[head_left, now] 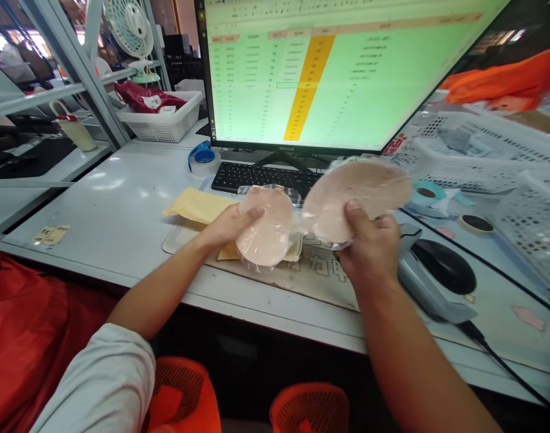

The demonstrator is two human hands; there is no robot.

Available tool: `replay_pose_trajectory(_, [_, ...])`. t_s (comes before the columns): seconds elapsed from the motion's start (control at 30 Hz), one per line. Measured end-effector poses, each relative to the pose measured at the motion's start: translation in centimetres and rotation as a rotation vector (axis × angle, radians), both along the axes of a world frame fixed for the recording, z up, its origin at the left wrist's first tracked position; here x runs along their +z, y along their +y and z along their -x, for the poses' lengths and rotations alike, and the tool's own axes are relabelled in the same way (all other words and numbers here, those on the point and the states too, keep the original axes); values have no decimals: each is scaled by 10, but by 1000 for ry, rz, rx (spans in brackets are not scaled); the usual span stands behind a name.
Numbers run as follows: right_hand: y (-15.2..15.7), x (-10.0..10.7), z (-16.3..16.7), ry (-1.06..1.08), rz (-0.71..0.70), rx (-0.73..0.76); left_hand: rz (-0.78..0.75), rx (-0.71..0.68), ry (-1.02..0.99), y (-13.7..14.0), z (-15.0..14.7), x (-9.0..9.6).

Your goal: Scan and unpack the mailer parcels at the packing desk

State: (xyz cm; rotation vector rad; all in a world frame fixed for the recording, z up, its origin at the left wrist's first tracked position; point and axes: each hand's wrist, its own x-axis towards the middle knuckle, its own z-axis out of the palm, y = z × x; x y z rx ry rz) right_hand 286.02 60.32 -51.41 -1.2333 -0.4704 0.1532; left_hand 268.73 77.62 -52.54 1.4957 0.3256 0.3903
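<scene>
In my left hand (pixel 232 225) is a beige oval pad in clear plastic wrap (pixel 268 231), gripped with the thumb on top. My right hand (pixel 374 240) grips a larger beige pad, also in clear wrap (pixel 356 189), raised in front of the monitor's lower edge. Both look like bra pads, though I cannot be sure. Behind and below the left hand lies a yellow padded envelope (pixel 198 205), partly hidden. A desk mat with printed characters (pixel 320 270) spreads beneath both hands.
A lit monitor (pixel 265 84) shows a spreadsheet above a black keyboard (pixel 238 176). Tape rolls (pixel 205 159) sit left of it. To the right are a barcode scanner (pixel 423 282), a black mouse (pixel 443 264) and white baskets (pixel 482 141). A basket with red packages (pixel 161 120) stands back left.
</scene>
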Motion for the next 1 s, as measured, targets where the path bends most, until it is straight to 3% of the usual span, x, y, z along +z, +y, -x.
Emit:
replay_pose_trajectory(0.1, [1,3,-8,42,-205,-34,-63,105,-30,4,-1,-2])
replay_pose_trajectory(0.2, [0,5,-3,110,-225,59,-156,198,-85,5,-5,-3])
replay_pose_trajectory(0.33, [2,1,16,199,-107,267,-241,253,-185,-4,-10,-6])
replay_pose_trajectory(0.53, [15,-17,52,137,5,448,-258,83,-367,-33,-15,-10])
replay_pose_trajectory(0.67, [5,-16,49,-103,308,713,-228,275,-256,-28,-14,-10])
replay_pose_trajectory(0.73, [-4,-10,36,-194,366,824,-256,386,-218,-16,-10,-7])
replay_pose_trajectory(0.83, [-11,-2,16,-253,286,685,-393,371,-172,0,-1,0])
replay_pose_trajectory(0.93, [-9,-3,13,-425,377,461,-490,131,-161,1,4,6])
replay_pose_trajectory(1.0, [-6,-8,19,-606,455,345,-421,13,-175,-4,3,6])
